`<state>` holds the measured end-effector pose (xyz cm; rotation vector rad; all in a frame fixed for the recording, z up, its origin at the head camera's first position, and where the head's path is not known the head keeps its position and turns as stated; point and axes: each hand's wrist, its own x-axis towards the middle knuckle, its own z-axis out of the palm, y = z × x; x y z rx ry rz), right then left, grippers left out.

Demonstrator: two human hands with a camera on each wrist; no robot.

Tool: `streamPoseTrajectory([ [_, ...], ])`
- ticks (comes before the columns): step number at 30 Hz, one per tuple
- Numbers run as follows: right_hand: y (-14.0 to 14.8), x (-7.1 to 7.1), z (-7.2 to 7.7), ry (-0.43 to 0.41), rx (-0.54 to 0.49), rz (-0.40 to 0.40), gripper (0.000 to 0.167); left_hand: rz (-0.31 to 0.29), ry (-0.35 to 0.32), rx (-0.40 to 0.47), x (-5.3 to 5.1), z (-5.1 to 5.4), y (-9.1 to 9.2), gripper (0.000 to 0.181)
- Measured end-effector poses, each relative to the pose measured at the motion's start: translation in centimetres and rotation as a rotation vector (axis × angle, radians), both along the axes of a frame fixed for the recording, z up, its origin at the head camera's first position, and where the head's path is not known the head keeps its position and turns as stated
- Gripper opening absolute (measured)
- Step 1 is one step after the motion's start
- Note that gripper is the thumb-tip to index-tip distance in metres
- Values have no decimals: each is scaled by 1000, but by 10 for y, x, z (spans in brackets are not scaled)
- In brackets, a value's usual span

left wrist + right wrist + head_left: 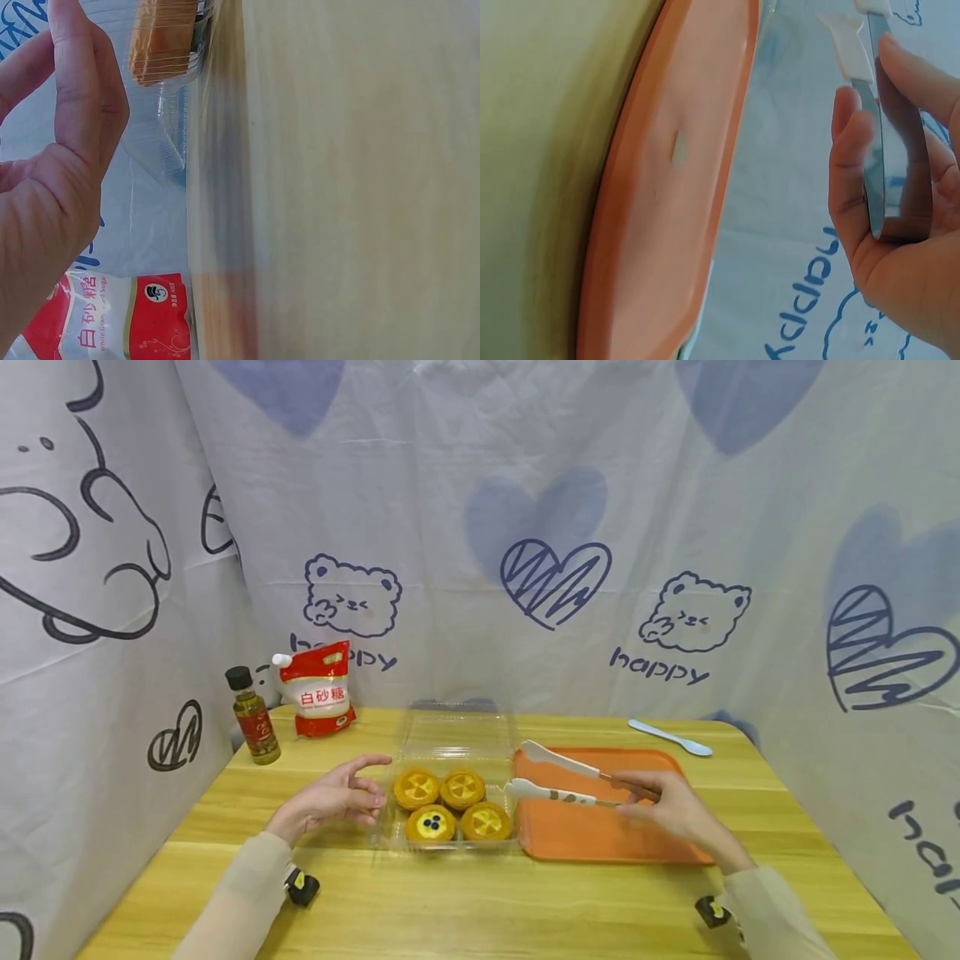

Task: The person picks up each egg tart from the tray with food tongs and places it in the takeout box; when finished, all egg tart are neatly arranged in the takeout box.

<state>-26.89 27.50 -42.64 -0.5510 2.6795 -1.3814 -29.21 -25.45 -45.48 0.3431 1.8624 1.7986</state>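
Observation:
A clear plastic clamshell box (480, 845) stands with its lid (455, 731) raised at the back. Inside it sit several egg tarts (462, 788); one tart (431, 824) is topped with dark berries. My left hand (333, 800) is at the left side of the box, its fingers loosely bent and holding nothing; whether it touches the plastic I cannot tell. My right hand (670, 810) grips a pair of metal tongs (900, 172) with white tips, thumb on one arm and fingers on the other. The tong tips are spread apart near the box's right edge, over the tray's left side.
An orange tray (592, 835) lies right of the box, partly beneath my right hand. A pale blue spoon (671, 737) rests behind it. At the back left stand an oil bottle (257, 722) and a red-and-white sugar bag (318, 691). Patterned cloth (450, 527) hangs around the wooden table.

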Motion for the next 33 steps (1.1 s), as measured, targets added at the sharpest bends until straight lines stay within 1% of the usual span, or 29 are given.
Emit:
streamPoseTrajectory([
  [5, 12, 2, 0, 13, 45, -86, 54, -6, 3, 3, 0, -1, 2, 79],
  [14, 34, 3, -3, 61, 114, -196, 56, 4, 0, 10, 2, 1, 2, 80],
  [20, 52, 4, -9, 40, 90, -210, 60, 5, -5, 13, 1, 1, 1, 80],
  [23, 59, 6, -12, 48, 132, -239, 53, 0, -5, 11, 1, 1, 2, 81],
  [25, 64, 6, -13, 55, 181, -265, 48, 3, -9, 7, 0, 1, 2, 81],
  [28, 68, 6, -14, 42, 231, -299, 45, 0, -7, 3, 0, 1, 2, 82],
  [30, 71, 5, -14, 45, 245, -310, 45, 0, -4, 3, -1, 1, 2, 82],
  [33, 76, 5, -15, 54, 239, -321, 45, -3, 1, 5, 0, 1, 2, 82],
])
